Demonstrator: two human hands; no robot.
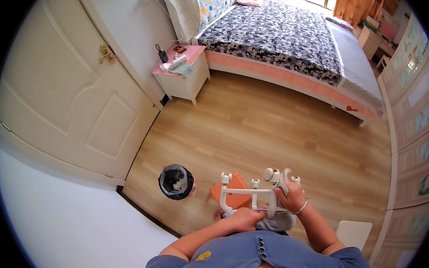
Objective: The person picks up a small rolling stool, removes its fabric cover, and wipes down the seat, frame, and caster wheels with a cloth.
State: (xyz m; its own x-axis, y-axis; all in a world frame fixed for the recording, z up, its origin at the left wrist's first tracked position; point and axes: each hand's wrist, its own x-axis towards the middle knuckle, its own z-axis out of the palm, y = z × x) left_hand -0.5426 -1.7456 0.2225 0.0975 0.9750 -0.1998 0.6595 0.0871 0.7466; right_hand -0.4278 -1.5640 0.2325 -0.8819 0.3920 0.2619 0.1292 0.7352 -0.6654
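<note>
Blue shirt (225, 252), both hands (245, 219) (294, 197) gripping curved white tubing (261, 191).

Free passage for me: the floor (258, 127) between the bed (267, 34) and the orange object (237, 200). Obstacles: the bin (176, 182), near the floor's left edge; the nightstand (188, 83), at its far left corner; the wheeled frame (250, 191), before me.
</note>
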